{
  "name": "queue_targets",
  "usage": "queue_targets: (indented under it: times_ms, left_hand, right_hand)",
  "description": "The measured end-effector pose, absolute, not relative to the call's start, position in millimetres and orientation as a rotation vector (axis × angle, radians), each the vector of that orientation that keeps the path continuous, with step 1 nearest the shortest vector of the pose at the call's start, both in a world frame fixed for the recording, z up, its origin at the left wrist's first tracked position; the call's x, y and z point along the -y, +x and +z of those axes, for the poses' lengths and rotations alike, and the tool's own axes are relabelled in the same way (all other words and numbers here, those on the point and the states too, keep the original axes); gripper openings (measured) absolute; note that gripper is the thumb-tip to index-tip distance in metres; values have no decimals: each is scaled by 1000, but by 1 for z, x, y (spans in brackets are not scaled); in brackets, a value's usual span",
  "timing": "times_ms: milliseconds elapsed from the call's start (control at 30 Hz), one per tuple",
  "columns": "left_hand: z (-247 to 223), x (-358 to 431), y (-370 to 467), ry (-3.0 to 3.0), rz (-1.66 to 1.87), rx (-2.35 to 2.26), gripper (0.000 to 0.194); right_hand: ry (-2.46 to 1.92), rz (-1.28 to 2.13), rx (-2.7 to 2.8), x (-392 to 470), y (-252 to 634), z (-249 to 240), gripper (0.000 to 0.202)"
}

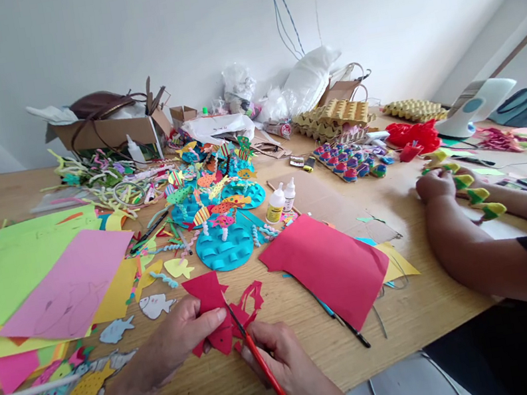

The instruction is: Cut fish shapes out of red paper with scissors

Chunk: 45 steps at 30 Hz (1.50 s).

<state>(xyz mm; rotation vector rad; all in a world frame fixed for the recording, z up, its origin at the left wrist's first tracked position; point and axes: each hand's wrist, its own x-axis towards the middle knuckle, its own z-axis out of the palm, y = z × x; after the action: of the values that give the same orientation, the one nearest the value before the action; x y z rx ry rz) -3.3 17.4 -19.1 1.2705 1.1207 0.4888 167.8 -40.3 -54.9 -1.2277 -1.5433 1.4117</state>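
Note:
Between thumb and fingers, my left hand grips a piece of red paper above the table's front part. My right hand is closed round the red handles of a pair of scissors, whose blades meet the paper's right edge. Red paper scraps curl just beyond the blades. A large red sheet lies to the right of my hands. Left of the red piece are a white paper fish and a pale blue one.
Blue round bases with paper fish stand ahead, beside glue bottles. Coloured sheets and cut fish cover the left. On the right, a co-worker's hand holds green-and-yellow egg-carton pieces. Egg trays are stacked behind.

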Motion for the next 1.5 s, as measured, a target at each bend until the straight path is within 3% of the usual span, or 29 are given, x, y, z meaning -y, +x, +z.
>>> queue_targets:
  times_ms: [700, 900, 1500]
  left_hand:
    - [-18, -17, -1, 1307, 472, -1151, 35]
    - [-24, -16, -3, 1176, 642, -1126, 31]
    - [-27, -16, -2, 1182, 636, -1082, 30]
  right_hand:
    - [-1220, 1379, 1556, 41, 168, -55, 34]
    - [-1237, 1390, 1534, 42, 166, -56, 34]
    - [-1225, 1474, 1486, 43, 165, -60, 26]
